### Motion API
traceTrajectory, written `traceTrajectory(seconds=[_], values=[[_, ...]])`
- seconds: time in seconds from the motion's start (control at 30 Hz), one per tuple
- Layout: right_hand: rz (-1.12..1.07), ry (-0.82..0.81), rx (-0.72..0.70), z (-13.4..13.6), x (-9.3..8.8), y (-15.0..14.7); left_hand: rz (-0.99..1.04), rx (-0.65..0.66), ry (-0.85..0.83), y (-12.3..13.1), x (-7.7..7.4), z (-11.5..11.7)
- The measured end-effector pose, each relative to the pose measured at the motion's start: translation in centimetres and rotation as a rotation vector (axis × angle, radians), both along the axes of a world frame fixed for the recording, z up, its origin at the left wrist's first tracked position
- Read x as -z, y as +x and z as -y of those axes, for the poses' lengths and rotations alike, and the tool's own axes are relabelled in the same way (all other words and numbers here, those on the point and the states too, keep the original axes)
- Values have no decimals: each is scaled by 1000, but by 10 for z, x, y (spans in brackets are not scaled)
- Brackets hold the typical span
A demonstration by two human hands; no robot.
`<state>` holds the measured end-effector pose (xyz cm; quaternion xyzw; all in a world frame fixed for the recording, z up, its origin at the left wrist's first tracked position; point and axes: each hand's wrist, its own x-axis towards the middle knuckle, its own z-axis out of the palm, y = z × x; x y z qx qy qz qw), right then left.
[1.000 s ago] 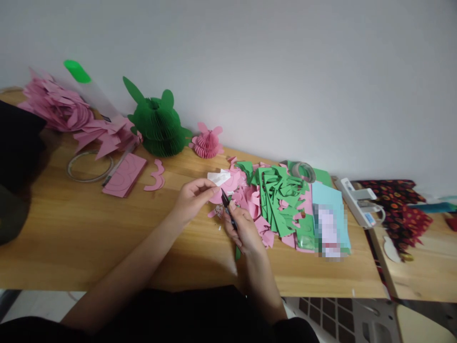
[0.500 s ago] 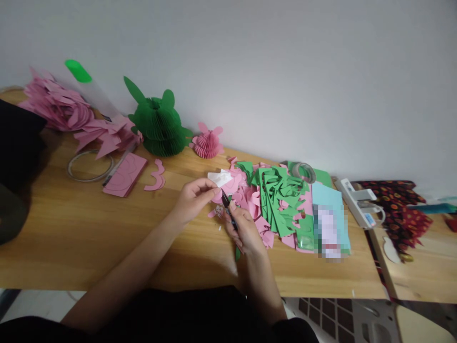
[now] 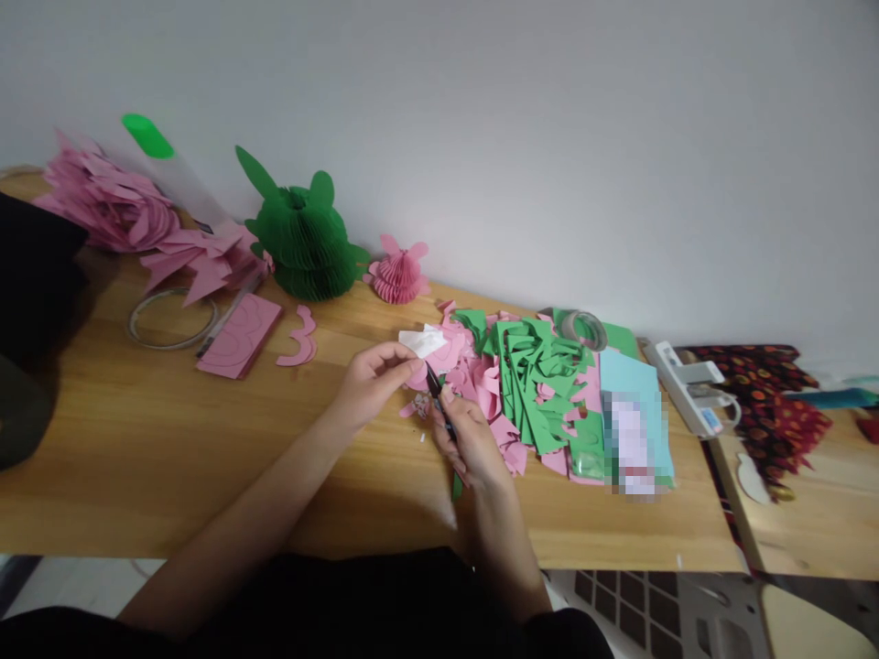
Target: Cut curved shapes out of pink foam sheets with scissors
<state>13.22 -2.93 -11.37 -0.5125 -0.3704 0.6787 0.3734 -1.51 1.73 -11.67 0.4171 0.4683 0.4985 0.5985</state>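
Observation:
My left hand (image 3: 374, 380) is closed, thumb and forefinger pinching a small pink paper piece (image 3: 413, 376) that the fingers partly cover. My right hand (image 3: 472, 439) wraps round a slim black tool (image 3: 435, 383). The tool's dark tip points up and left, close to my left fingertips; whether it is a pen or a pair of scissors I cannot tell. Just beyond both hands lies a heap of pink scraps (image 3: 484, 384) and green paper scraps (image 3: 532, 384), with a crumpled white piece (image 3: 424, 342) at its left edge.
Left of my hands lie curved pink cutouts (image 3: 300, 339), a pink paper stack (image 3: 240, 339) with drawn outlines and a ring of tape (image 3: 171, 318). A green honeycomb paper figure (image 3: 306, 243) and a smaller pink one (image 3: 400, 273) stand by the wall. A power strip (image 3: 687, 389) lies right.

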Motion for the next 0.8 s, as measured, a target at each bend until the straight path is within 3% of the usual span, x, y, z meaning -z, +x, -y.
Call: traceTrajectory(seconds=[0.5,0.8], values=[[-21,7,-18,0,4,2,-12,-32,5,0,1,0],[-38,4,-34,-1,-1,1,-33,45,16,-3,-4,-2]])
